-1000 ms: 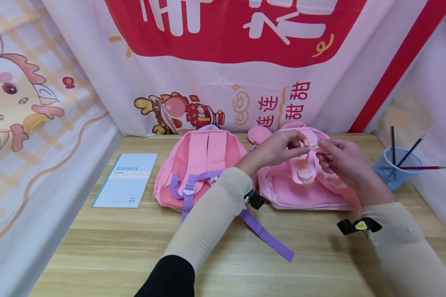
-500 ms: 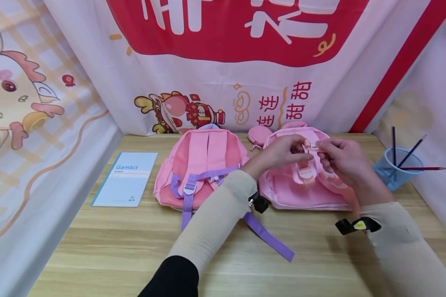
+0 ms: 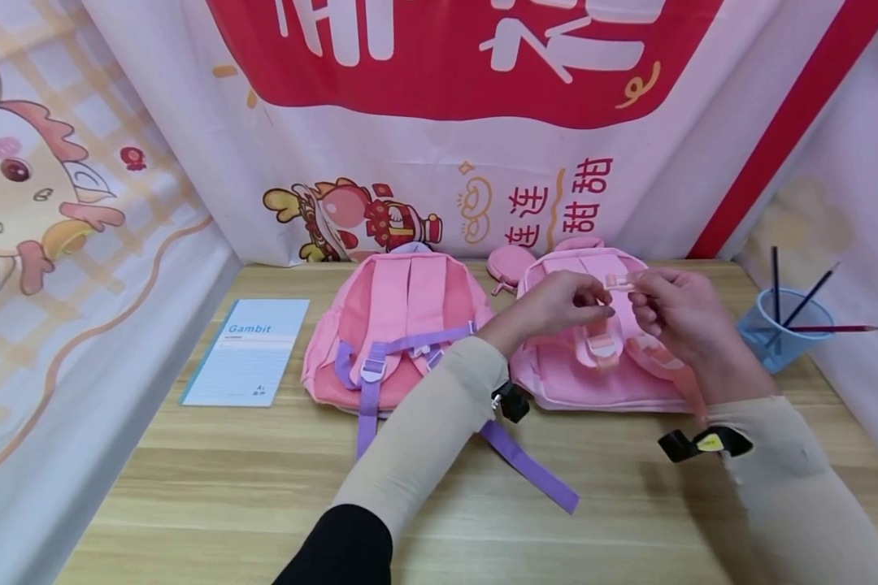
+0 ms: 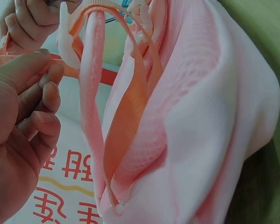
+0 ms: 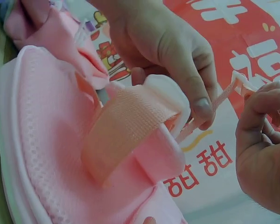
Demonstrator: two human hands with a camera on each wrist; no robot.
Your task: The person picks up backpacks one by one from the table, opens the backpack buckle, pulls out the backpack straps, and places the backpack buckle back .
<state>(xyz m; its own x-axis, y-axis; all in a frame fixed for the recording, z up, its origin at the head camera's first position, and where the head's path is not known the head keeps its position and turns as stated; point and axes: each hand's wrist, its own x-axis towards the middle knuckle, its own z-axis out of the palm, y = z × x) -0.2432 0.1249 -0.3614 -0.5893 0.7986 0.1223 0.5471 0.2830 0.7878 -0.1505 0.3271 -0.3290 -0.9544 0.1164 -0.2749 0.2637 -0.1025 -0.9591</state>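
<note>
In the head view a pink backpack (image 3: 571, 388) with orange straps lies at the right, back panel up. Above it my left hand (image 3: 552, 305) pinches a thin orange strap (image 5: 222, 99) between thumb and fingers. My right hand (image 3: 676, 313) holds a small pale buckle (image 3: 618, 282) on that strap by its fingertips. A short span of webbing runs between the two hands in the right wrist view. Nearer the bag, a wide orange webbing loop (image 5: 126, 128) passes through a white adjuster (image 5: 168, 91) at the shoulder strap's end.
A second pink backpack (image 3: 391, 292) with purple straps lies to the left, one purple strap end (image 3: 530, 471) trailing forward. A blue notebook (image 3: 249, 353) lies farther left. The blue pencil cup (image 3: 786, 333) stands right of my right hand. A round pink pouch (image 3: 510, 264) sits behind.
My left fingers have slid off the buckle and down slightly, leaving a gap between the hands. The right hand keeps the buckle, which shows more fully. The backpacks stay put.
</note>
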